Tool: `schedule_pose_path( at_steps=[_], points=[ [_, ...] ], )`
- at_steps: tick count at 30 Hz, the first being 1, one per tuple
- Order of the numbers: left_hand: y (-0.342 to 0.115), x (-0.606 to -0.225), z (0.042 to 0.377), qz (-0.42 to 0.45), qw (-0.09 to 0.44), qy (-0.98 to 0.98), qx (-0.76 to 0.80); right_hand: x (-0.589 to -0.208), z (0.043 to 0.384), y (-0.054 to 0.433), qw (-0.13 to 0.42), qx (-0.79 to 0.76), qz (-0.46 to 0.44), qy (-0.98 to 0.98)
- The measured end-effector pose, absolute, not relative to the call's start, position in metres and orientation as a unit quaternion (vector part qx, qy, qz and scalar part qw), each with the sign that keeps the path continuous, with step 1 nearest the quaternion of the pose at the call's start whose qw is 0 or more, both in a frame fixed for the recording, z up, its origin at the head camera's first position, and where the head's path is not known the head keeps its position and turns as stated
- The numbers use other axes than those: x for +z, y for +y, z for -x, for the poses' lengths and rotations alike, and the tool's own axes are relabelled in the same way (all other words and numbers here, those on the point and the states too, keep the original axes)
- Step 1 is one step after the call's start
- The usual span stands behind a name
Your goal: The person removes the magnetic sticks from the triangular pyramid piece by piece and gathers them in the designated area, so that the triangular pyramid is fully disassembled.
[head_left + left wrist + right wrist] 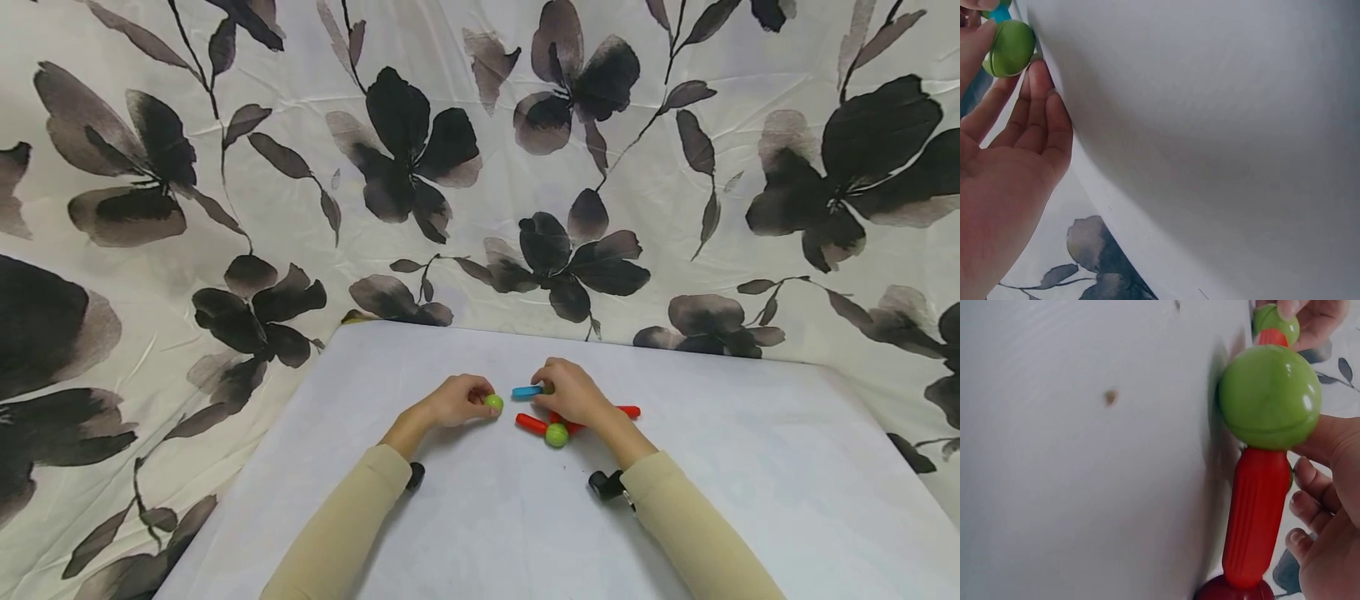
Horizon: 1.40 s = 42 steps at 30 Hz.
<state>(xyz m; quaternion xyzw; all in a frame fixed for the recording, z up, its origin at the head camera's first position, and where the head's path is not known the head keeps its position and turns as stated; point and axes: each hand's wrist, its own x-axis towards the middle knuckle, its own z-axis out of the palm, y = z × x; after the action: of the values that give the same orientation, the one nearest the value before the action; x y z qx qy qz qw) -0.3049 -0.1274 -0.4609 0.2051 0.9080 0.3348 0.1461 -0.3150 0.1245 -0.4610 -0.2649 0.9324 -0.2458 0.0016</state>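
My left hand (459,402) pinches a green ball (493,402) between thumb and fingers. The ball shows a seam round it in the left wrist view. My right hand (573,392) holds a short blue toy rod (527,392) at its right end, where some green shows among the fingertips. The rod's free end points at the left hand's ball, with a small gap between. Just below the right hand lies a second green ball (557,435), with a red toy rod (531,424) to its left. In the right wrist view another red rod (1255,515) runs from this ball to a dark red ball (1236,590).
One more red rod end (630,411) sticks out to the right of the right wrist. A white cloth covers the table (465,517). Behind it hangs a flower-patterned curtain (480,208). A small brown speck (1110,397) lies on the cloth.
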Motion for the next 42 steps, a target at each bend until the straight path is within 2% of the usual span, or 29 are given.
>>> schedule_pose_path(
  at_steps=[20, 42],
  points=[
    [-0.129, -0.463, 0.333, -0.165, 0.086, 0.914, 0.362, -0.461, 0.299, 0.149, -0.006, -0.285, 0.216, 0.934],
    [-0.068, -0.465, 0.387, -0.149, 0.071, 0.916, 0.365, -0.466, 0.306, 0.15, 0.001, -0.307, 0.173, 0.936]
  ],
)
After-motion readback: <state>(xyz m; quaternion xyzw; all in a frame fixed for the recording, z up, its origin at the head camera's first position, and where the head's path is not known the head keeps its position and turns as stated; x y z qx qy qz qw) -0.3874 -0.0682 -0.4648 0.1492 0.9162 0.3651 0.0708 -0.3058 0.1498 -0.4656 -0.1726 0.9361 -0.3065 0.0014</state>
